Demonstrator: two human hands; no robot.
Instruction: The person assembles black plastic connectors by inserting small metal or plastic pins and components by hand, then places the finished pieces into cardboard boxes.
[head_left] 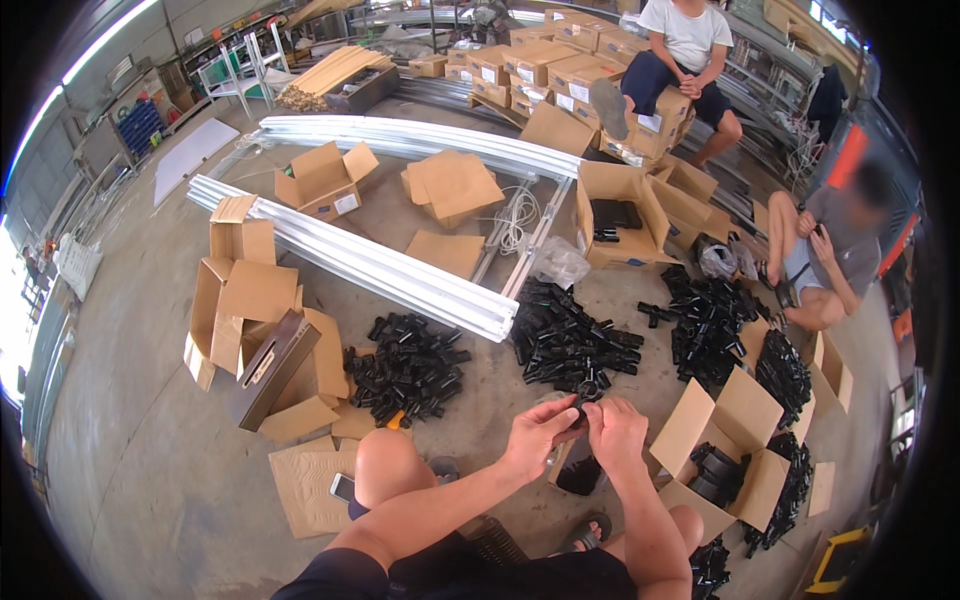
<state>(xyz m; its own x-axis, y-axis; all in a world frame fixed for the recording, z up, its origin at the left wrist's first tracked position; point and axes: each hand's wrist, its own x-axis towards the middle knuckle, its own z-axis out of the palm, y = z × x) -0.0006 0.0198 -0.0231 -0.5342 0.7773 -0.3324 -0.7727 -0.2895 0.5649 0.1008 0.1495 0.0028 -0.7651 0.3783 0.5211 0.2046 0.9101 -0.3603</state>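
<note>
My left hand (537, 434) and my right hand (618, 432) meet in front of me, both gripping one small black plastic fitting (583, 398). The fingers of both hands wrap its lower part, so only its top shows. Below the hands stands a small open cardboard box (566, 470) with black parts inside. Heaps of the same black fittings lie on the concrete floor beyond: one pile (408, 366) to the left and one pile (566, 342) straight ahead.
Long bundles of silver metal profiles (380, 265) cross the floor. Open cardboard boxes (735, 440) lie at right and left. A phone (343, 487) rests on flat cardboard by my knee. Two people sit at the upper right, one on stacked cartons (540, 65).
</note>
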